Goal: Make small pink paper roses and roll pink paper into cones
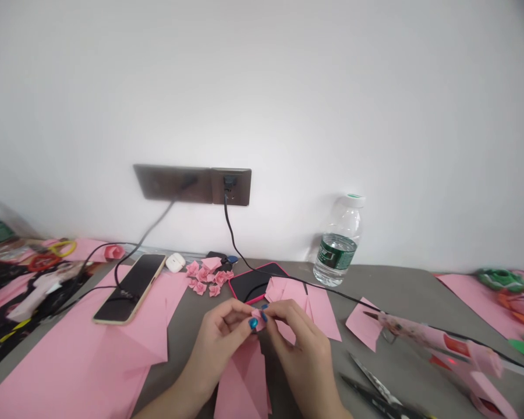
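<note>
A small folded piece of pink paper (257, 319) is pinched between my two hands at the lower middle. My left hand (220, 343) grips it from the left with thumb and fingers closed. From the right, my right hand (301, 343) closes its thumb and fingertips on the same piece. The fingers partly cover its shape. Beneath the hands lie pink paper strips (243, 381), and cut pink sheets (321, 305) are just behind. Several small folded pink paper flowers (201, 287) sit in a cluster behind my left hand.
A glue gun (441, 343) and scissors (371, 390) lie at right. A water bottle (338, 244) stands against the wall. Left are a phone (133, 288) on large pink sheets (82, 361) and a white earbud case (175, 262). A black cable (288, 275) crosses the table.
</note>
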Demonstrator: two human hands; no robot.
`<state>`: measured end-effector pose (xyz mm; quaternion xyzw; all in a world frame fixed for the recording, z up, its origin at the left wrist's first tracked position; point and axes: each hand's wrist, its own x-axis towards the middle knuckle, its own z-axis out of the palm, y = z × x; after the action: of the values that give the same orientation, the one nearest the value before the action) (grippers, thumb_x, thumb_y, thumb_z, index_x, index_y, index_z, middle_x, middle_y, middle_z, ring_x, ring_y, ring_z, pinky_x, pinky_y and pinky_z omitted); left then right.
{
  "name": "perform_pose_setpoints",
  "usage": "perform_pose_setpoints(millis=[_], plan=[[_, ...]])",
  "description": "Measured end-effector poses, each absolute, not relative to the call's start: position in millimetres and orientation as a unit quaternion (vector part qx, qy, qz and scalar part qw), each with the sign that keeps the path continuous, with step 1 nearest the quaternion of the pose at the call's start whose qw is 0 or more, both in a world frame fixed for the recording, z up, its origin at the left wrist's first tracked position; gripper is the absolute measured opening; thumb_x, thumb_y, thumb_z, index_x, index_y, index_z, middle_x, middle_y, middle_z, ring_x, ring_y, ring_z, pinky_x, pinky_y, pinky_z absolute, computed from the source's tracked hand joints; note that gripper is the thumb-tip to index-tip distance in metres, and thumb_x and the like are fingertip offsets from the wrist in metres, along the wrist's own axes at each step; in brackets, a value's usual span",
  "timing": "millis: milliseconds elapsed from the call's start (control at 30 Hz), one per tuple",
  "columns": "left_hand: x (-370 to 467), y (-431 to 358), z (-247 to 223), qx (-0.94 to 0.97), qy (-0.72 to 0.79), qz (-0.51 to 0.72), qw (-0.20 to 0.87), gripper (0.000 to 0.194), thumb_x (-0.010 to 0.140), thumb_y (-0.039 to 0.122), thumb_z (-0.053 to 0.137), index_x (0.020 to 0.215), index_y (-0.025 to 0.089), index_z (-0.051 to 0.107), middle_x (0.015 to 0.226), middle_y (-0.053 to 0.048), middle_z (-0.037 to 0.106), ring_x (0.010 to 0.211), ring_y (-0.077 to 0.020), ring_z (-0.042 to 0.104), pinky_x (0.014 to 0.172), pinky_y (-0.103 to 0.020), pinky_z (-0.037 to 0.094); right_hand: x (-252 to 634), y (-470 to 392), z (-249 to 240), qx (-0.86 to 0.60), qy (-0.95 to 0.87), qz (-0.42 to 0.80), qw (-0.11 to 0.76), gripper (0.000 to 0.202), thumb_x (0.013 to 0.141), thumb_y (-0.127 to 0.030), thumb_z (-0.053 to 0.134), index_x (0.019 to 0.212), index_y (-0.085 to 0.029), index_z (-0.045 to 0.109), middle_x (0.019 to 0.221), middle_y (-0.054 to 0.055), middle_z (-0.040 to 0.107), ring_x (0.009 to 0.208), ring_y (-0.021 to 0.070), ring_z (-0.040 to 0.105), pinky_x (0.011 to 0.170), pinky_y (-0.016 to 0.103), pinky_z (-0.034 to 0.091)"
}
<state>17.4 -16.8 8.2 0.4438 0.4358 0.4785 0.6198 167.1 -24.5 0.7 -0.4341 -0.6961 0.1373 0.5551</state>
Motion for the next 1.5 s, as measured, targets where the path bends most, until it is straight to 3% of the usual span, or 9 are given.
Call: perform_pose_setpoints(millis=[300,500,633,833,1033,1233,1500], plan=[[15.9,-16.3,6.1,0.401,0.443,0.500,0.627,0.031,0.071,0.044,0.084,0.078,0.016,0.072,0.074,-0.002,0.072,0.072,-0.0133,0.066,0.069,-0.021,0.056,169.4,-22.9,-2.4,-0.403,-0.742,0.126,0.520,0.018,0.094,-0.011,0.054,0.096,-0.025,0.065,0.091,0.006,0.070,0.084,0.0186,0.069,0.073,0.027,0.056],[14.3,-13.1,7.3,0.387,0.445,0.509,0.627,0.032,0.067,0.043,0.087,0.077,0.017,0.071,0.072,-0.001,0.069,0.068,-0.0125,0.064,0.066,-0.021,0.055,169.5,-22.7,-3.1,-0.397,-0.764,0.127,0.492,0.022,0.093,-0.011,0.054,0.093,-0.026,0.069,0.100,0.008,0.069,0.089,0.0199,0.067,0.073,0.029,0.057],[12.4,-11.9,4.7,0.388,0.446,0.506,0.629,0.031,0.068,0.044,0.085,0.082,0.018,0.074,0.074,-0.001,0.071,0.070,-0.0132,0.066,0.068,-0.022,0.056,166.6,-22.9,0.4,-0.391,-0.736,0.183,0.522,0.019,0.092,-0.012,0.053,0.091,-0.024,0.067,0.094,0.008,0.066,0.087,0.0195,0.065,0.073,0.028,0.055],[10.4,-11.5,5.4,0.464,0.461,0.478,0.586,0.027,0.074,0.044,0.080,0.078,0.018,0.073,0.077,-0.003,0.071,0.075,-0.0170,0.066,0.070,-0.024,0.055,162.8,-21.0,-0.7,-0.444,-0.652,0.265,0.554,0.007,0.090,-0.024,0.061,0.083,-0.022,0.060,0.074,0.001,0.063,0.067,0.0158,0.060,0.061,0.024,0.048],[10.8,-12.2,5.2,0.516,0.423,0.486,0.564,0.019,0.083,0.039,0.072,0.081,0.020,0.071,0.085,-0.002,0.066,0.080,-0.0162,0.061,0.070,-0.022,0.053,162.7,-18.5,-6.3,-0.442,-0.634,0.326,0.545,0.011,0.091,-0.025,0.060,0.081,-0.021,0.063,0.073,0.001,0.065,0.067,0.0163,0.061,0.059,0.023,0.047],[7.0,-11.6,9.8,0.577,0.430,0.450,0.529,0.018,0.086,0.036,0.067,0.083,0.019,0.068,0.080,-0.001,0.064,0.075,-0.0155,0.060,0.068,-0.022,0.049,167.1,-19.1,-3.9,-0.434,-0.655,0.321,0.528,0.018,0.093,-0.024,0.057,0.076,-0.021,0.061,0.071,0.001,0.063,0.066,0.0159,0.058,0.059,0.024,0.044],[2.6,-7.2,8.8,0.632,0.443,0.430,0.468,0.020,0.091,0.036,0.058,0.083,0.018,0.065,0.081,-0.001,0.063,0.074,-0.0156,0.060,0.067,-0.022,0.047,167.0,-15.5,-7.0,-0.424,-0.666,0.330,0.518,0.013,0.093,-0.022,0.055,0.082,-0.021,0.061,0.077,0.002,0.065,0.072,0.0164,0.060,0.064,0.025,0.044]])
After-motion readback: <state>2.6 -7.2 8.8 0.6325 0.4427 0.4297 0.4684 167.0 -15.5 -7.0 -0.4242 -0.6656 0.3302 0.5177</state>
